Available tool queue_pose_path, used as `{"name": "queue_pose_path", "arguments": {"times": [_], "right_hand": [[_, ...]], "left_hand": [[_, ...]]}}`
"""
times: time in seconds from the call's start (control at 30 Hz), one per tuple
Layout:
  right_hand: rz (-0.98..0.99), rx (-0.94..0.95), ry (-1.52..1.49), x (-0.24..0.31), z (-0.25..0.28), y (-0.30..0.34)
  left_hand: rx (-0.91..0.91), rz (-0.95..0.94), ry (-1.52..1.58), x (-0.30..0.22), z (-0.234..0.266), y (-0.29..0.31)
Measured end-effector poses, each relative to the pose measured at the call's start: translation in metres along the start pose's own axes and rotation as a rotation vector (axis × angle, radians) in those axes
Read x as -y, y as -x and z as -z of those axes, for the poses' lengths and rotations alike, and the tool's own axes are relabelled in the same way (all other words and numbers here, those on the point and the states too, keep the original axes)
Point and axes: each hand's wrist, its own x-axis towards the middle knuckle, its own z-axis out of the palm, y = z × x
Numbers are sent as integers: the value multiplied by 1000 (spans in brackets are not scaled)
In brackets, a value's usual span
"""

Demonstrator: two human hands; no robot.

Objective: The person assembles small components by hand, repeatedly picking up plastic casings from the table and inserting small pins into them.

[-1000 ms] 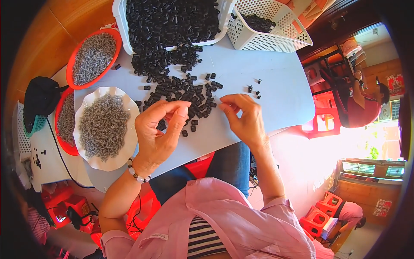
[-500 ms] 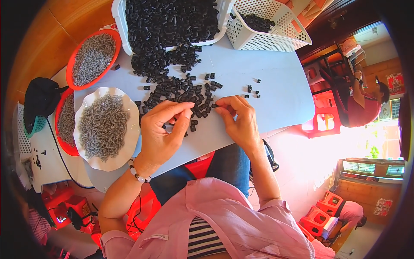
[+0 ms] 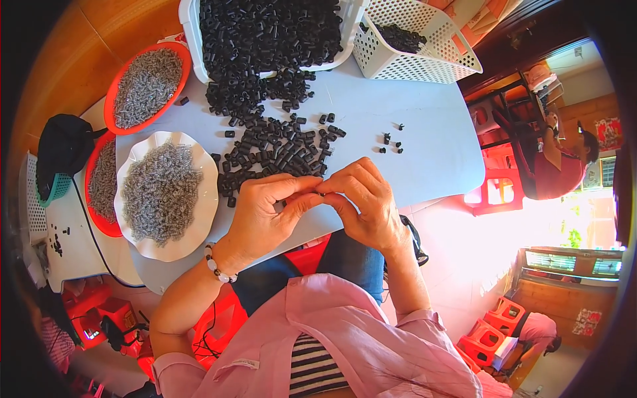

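Note:
My left hand [image 3: 269, 211] and my right hand [image 3: 367, 207] meet fingertip to fingertip near the front edge of the table. Between the pinched fingers shows a small dark bit of a black plastic piece [image 3: 321, 194], mostly covered. The right fingers close on it; whatever the left pinch holds is hidden. Just beyond the hands spreads a heap of short black tubular pieces [image 3: 282, 147]. Left of my left hand stands a white scalloped plate [image 3: 207, 219] full of small metal springs [image 3: 162, 196].
A white bin [image 3: 190, 40] of black pieces and a perforated white basket [image 3: 424, 66] stand at the back. Red bowls [image 3: 111, 109] of springs sit at the left. Several small black parts [image 3: 391, 142] lie at the right. Two other people [image 3: 564, 159] are off to the right.
My hands have come together and drawn nearer to me. The right brought the black piece from the heap's edge to the left fingertips.

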Motion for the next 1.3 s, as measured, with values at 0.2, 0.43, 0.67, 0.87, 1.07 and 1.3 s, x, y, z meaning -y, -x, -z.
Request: {"name": "queue_pose_path", "arguments": {"times": [0.2,0.43,0.67,0.87,1.07,1.3], "right_hand": [[-170,-58,-17,-7,7,-6],[-153,-29,220,-50,-4,-8],[-215,19,257,-52,-4,-12],[-221,3,287,-53,-5,-7],[-387,-135,-219,-16,0,-5],[-222,-62,-284,15,8,-11]], "left_hand": [[-73,107,160,1,0,1],[-76,262,398,-6,4,-2],[-14,261,443,-1,8,-1],[-26,284,513,-2,7,-2],[-8,203,474,-1,3,0],[-66,53,314,5,2,1]]}}
